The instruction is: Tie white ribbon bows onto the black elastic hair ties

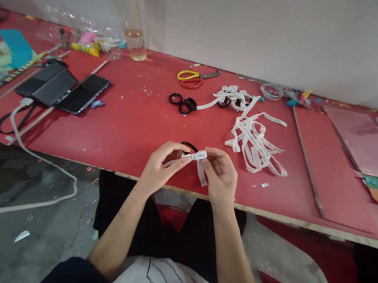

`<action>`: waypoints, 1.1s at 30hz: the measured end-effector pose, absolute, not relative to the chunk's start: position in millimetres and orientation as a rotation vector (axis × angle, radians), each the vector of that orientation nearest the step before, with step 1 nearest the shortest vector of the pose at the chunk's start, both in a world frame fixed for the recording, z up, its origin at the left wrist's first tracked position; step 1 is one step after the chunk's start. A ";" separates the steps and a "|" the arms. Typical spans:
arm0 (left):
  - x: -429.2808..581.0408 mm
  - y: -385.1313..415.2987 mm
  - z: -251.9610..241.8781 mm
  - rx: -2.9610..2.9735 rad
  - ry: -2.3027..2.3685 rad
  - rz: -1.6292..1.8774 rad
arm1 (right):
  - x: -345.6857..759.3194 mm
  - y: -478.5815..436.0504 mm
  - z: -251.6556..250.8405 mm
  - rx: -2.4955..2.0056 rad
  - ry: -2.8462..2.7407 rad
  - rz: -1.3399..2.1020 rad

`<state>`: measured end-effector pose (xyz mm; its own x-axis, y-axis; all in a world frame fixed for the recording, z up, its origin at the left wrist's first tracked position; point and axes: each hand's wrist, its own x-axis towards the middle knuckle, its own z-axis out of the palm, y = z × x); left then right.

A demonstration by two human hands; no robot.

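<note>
Near the table's front edge, my left hand [167, 164] and my right hand [218, 172] pinch a printed white ribbon [202, 154] between thumbs and fingers. The ribbon is folded into a bow-like shape with the letters "YOU" showing, and one tail hangs down by my right hand. Behind it a black hair tie [190, 145] shows in part; whether the ribbon is knotted to it is hidden by my fingers. To the right lies a loose pile of printed ribbon strips [253, 138]. Several black hair ties [188, 106] lie further back, one with a ribbon on it.
Yellow-and-red-handled scissors [197, 77] lie at the back. A clear bottle [135, 37] stands by the wall. On the left are a phone [84, 94], a dark folded case [48, 82] and a white cable [74, 180]. Finished-looking ribbon bows [235, 96] are heaped behind the strips.
</note>
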<state>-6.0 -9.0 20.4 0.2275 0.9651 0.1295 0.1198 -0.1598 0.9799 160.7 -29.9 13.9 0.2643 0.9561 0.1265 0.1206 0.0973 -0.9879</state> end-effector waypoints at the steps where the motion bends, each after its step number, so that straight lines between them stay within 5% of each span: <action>1: -5.6 -9.0 20.2 1.578 1.121 1.103 | 160.7 -30.1 13.4 -1.309 -1.145 0.887; 9: -4.5 -8.7 20.9 1.925 1.129 1.081 | 159.4 -32.4 14.5 -1.218 -1.188 0.887; 33: -2.7 -6.7 28.9 1.688 1.108 0.881 | 155.4 -34.6 11.2 -1.370 -1.409 0.642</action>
